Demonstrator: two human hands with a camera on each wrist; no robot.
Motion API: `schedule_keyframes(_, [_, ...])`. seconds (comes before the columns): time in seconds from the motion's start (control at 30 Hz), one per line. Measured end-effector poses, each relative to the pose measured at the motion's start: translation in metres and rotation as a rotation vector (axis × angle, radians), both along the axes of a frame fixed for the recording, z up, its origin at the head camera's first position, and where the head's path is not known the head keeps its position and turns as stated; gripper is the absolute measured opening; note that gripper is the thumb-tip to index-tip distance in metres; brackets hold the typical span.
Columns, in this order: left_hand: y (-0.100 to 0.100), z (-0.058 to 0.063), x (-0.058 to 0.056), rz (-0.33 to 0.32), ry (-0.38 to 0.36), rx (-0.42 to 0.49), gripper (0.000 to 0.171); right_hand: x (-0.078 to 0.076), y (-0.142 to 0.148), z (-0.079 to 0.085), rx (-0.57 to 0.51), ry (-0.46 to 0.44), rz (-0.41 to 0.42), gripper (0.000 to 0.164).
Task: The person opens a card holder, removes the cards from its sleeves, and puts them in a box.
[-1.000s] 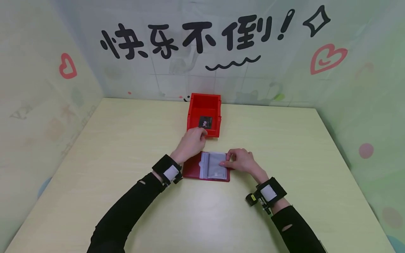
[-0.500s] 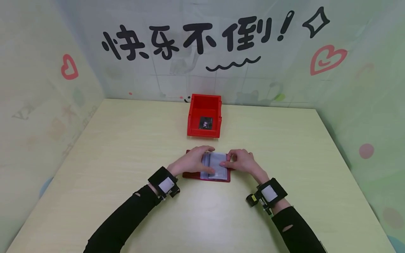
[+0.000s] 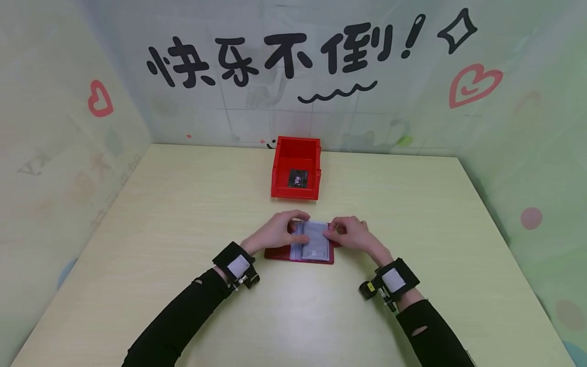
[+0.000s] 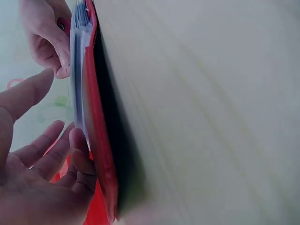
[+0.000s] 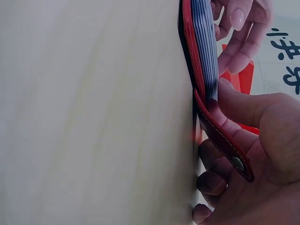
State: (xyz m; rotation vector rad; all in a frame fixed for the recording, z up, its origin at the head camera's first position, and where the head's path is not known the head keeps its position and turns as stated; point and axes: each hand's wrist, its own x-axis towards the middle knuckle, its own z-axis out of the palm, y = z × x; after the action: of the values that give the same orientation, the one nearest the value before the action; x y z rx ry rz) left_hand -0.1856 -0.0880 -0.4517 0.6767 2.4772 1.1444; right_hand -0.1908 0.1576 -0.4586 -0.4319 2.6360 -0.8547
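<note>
1. While one red card holder (image 3: 277, 253) is pinched by the right hand (image 3: 354, 233), it is touched by the left hand (image 3: 275, 232), thumb and fingers parted.
2. It is laid on the worktop (image 3: 206, 199).
3. One black card (image 3: 298, 178) is held in one red box (image 3: 295, 193).

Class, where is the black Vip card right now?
In the head view, the black Vip card lies mid-picture inside the red bin, at its near end, beyond the red card holder.
</note>
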Motion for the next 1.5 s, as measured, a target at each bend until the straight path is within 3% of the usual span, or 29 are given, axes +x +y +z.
schedule_keyframes(0.47, [-0.005,-0.002,-0.007,0.067,-0.050,0.120,0.044,-0.002,0.002,0.002,-0.008,-0.035,0.011,0.018])
schedule_keyframes(0.87, [0.010,0.001,-0.013,0.097,0.011,0.084,0.036,-0.001,0.002,0.004,-0.023,-0.030,0.003,0.019])
schedule_keyframes(1.2, [0.008,0.000,-0.012,0.206,0.025,0.042,0.035,-0.001,0.001,0.002,-0.023,-0.033,-0.004,0.019])
schedule_keyframes(1.43, [-0.003,0.000,-0.011,0.231,-0.060,0.101,0.030,0.000,0.002,0.004,-0.021,-0.031,0.000,0.019])
schedule_keyframes(1.5, [-0.007,0.000,-0.011,0.238,-0.051,0.086,0.029,0.000,0.002,0.004,-0.020,-0.031,0.004,0.020])
